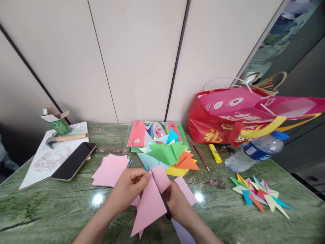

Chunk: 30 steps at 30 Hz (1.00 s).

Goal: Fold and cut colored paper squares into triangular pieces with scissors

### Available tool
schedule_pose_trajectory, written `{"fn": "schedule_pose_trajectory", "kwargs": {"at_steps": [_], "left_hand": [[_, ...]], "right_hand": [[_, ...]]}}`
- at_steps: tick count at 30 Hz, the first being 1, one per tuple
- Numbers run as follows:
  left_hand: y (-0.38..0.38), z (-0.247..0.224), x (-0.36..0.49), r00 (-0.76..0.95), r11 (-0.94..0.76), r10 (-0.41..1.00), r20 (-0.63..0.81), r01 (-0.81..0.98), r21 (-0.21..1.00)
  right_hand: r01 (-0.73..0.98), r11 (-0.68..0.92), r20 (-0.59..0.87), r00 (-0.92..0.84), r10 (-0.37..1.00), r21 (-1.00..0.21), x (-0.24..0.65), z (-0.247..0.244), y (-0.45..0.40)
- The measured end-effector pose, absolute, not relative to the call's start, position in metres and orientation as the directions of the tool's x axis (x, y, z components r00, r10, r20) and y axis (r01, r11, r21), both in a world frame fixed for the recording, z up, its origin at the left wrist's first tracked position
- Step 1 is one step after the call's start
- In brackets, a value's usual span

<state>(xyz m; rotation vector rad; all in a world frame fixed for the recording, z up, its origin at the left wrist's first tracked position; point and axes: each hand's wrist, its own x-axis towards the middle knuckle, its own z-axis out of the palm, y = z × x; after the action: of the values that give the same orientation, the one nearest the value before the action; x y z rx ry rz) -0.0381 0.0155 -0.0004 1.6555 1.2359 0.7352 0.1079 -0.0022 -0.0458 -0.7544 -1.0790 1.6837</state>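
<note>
My left hand (pixel 132 186) pinches the top of a folded pink sheet of paper (pixel 149 210) between thumb and fingers. My right hand (pixel 176 200) is closed around black-handled scissors (pixel 166 206), most of them hidden by paper and fingers. Their blades lie along the paper's slanted edge, where a pink strip (pixel 161 179) curls away to the right. Under my hands lie another pink piece (pixel 186 190) and a lilac piece (pixel 183 234). To the left is a stack of pink sheets (pixel 111 170).
Folded coloured papers (pixel 169 152) lie on a paper pack (pixel 137 134). Paper stars (pixel 259 195), a water bottle (pixel 254 152), a glue stick (pixel 215 153), a pencil (pixel 201 157) and a red bag (pixel 203 118) are right. A phone (pixel 74 161) and hammer (pixel 68 137) are left.
</note>
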Motion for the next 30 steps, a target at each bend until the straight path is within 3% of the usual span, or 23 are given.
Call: {"fn": "schedule_pose_trajectory", "kwargs": {"at_steps": [30], "left_hand": [[0.016, 0.000, -0.038, 0.321, -0.109, 0.946, -0.034, 0.418, 0.902]], "right_hand": [[-0.314, -0.183, -0.063, -0.358, 0.932, -0.932, 0.111, -0.049, -0.004]]}}
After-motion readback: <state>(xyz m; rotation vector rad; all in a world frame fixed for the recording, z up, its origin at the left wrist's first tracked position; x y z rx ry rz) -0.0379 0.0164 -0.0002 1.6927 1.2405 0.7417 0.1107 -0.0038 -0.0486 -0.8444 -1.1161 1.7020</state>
